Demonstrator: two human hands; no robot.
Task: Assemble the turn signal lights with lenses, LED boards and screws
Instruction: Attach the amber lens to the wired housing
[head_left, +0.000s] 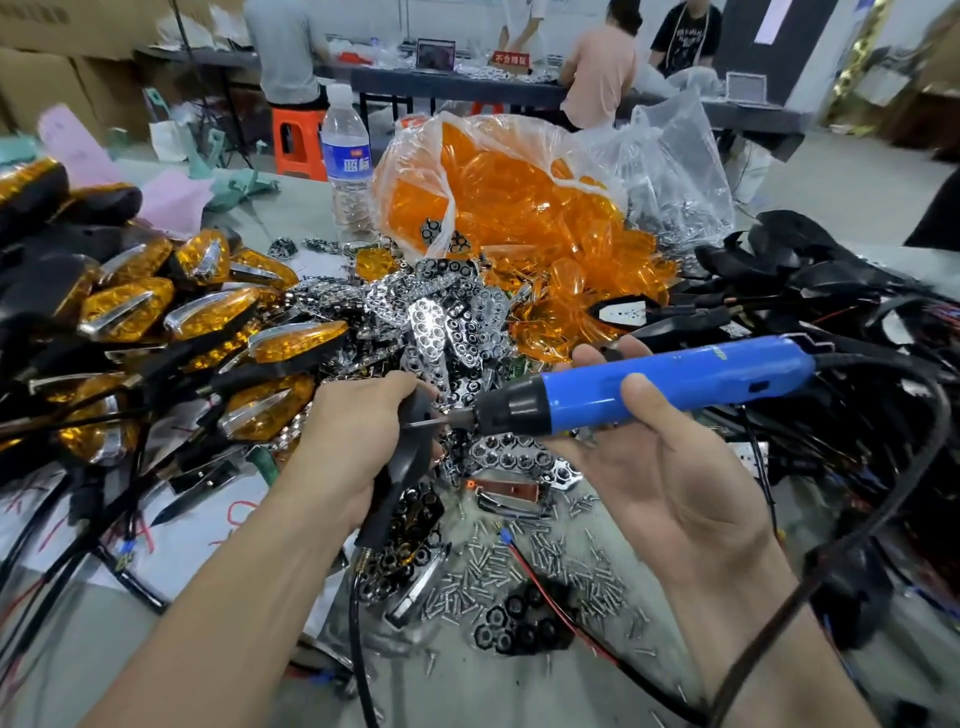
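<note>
My left hand (353, 436) grips a black turn signal housing (410, 447) by its stem, held upright over the table. My right hand (649, 457) holds a blue electric screwdriver (649, 384) level, its bit tip touching the housing's back. Loose silver screws (519, 571) lie scattered below the hands. Chrome reflector pieces (441, 317) are heaped in the middle. An open plastic bag of orange lenses (509, 197) stands behind them. Finished orange-lensed signals (208, 312) are piled at the left.
Black housings with wires (831, 291) are heaped at the right. A water bottle (345, 156) stands at the back left of the bag. The screwdriver's black cable (883, 519) loops past my right wrist. Several people work at a far table (467, 83).
</note>
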